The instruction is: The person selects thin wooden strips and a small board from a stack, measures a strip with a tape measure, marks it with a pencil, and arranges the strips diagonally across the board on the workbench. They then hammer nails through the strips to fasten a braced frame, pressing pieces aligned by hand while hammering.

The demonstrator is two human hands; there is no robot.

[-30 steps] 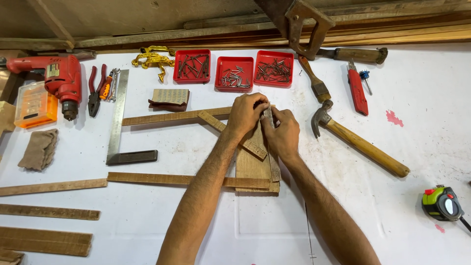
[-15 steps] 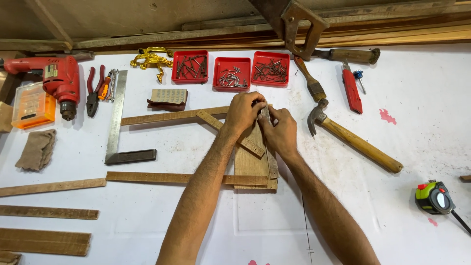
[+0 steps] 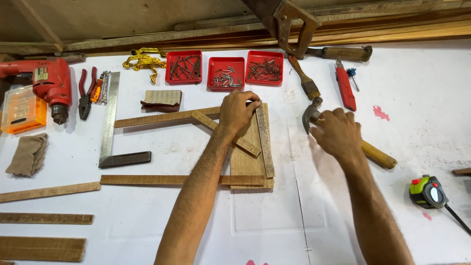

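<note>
Mid-frame, our left hand (image 3: 238, 110) pins the half-assembled brown wooden-strip frame (image 3: 250, 147) while our right hand (image 3: 338, 132) closes on the wooden-handled claw hammer (image 3: 378, 154), nailing undone.

A white workbench (image 3: 147, 235) carries wooden strips (image 3: 181, 179), a hammer (image 3: 373, 152), red trays (image 3: 225, 73) and a drill (image 3: 46, 81).

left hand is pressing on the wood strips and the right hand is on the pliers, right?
Not quite. The left hand does press on the wood strips, but the right hand is on the hammer, not the pliers, which lie far off by the drill. The head view shows this.
</note>
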